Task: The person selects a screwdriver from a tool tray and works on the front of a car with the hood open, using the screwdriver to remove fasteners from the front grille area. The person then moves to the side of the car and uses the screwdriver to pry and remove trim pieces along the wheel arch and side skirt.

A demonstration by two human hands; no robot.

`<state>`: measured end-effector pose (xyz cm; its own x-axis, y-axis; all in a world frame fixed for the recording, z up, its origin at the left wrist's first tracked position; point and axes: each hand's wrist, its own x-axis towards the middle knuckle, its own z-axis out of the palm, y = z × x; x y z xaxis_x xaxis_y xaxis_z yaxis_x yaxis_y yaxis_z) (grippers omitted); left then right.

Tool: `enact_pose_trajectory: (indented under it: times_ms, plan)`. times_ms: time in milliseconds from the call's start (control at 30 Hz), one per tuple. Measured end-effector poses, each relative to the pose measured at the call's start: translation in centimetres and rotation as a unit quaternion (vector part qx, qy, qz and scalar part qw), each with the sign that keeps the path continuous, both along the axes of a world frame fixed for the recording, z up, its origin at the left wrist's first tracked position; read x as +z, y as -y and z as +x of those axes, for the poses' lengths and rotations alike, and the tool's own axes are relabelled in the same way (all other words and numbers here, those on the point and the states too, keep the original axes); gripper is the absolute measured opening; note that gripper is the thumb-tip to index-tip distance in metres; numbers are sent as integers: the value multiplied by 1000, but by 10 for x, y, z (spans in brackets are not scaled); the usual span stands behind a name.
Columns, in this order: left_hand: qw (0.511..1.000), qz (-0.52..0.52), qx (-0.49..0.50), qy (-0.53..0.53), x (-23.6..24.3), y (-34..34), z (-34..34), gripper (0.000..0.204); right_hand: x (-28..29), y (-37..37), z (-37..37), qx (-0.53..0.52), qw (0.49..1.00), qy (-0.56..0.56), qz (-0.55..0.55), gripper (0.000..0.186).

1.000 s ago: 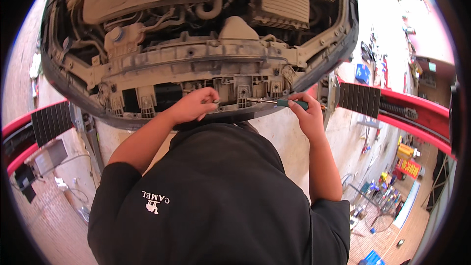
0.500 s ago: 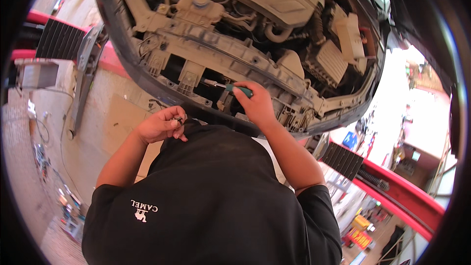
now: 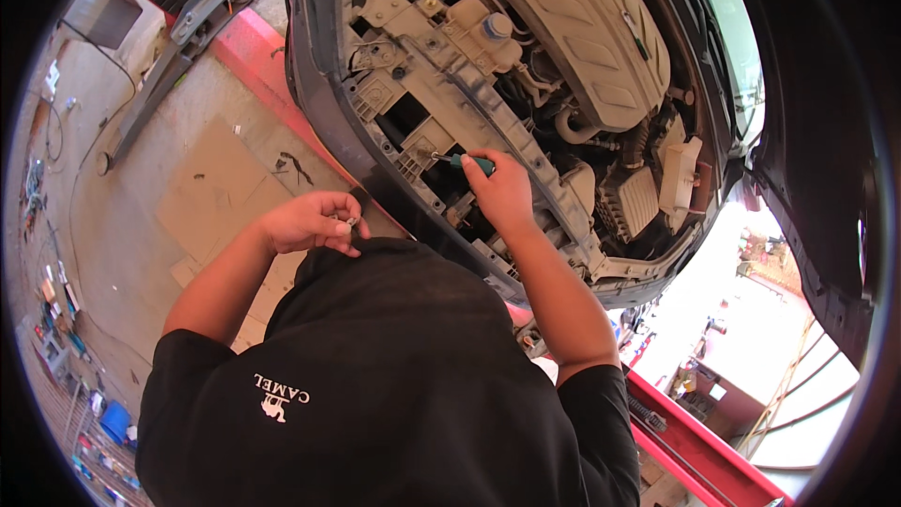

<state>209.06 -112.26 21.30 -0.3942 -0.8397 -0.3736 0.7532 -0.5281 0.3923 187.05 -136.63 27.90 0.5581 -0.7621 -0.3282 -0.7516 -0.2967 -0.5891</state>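
My right hand (image 3: 499, 192) is closed around the green handle of a screwdriver (image 3: 477, 165). Its short metal shaft points left, with the tip at a ribbed bracket (image 3: 416, 159) between two dark openings in the car's dusty front panel (image 3: 462, 118). Close to my body, in front of the bumper (image 3: 340, 136), my left hand (image 3: 310, 223) pinches something small between thumb and fingertips. That piece (image 3: 352, 222) is too small to name and partly covered by the fingers.
Behind the front panel lie the engine cover (image 3: 587, 33), a coolant tank (image 3: 483, 38) and an air filter box (image 3: 631, 197). The raised hood (image 3: 798, 178) hangs at the right. A red lift beam (image 3: 263, 66) and flattened cardboard (image 3: 211, 188) lie on the left.
The view has turned, so the car sits further right and tilted. The screwdriver's tip has come onto the ribbed bracket. My left hand keeps its pinch.
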Motion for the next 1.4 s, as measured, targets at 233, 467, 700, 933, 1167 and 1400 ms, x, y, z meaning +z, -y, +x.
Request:
enact_pose_trajectory:
  times_ms: [233, 467, 700, 933, 1167, 1400]
  plan:
    - [1000, 6, 10, 2, 2, -4, 2, 19, 3, 4, 14, -14, 999, -41, -11, 37]
    - [996, 75, 46, 29, -6, -2, -7, 24, 8, 12, 31, -17, 995, -96, -11, 37]
    - [973, 113, 45, 198, -30, 11, -12, 30, 10, 5, 22, 403, 888, -38, -219, 22]
    - [797, -84, 62, 595, -13, 84, -44, 35, 16, 1, 29, 355, 906, -137, -187, 26]
    - [650, -287, 69, 700, -43, 143, -48, 36, 19, -14, 44, 320, 910, -143, -221, 25]
    - [669, -248, 166, 681, -30, 143, -61, 34, 19, -4, 35, 374, 872, -54, -311, 25]
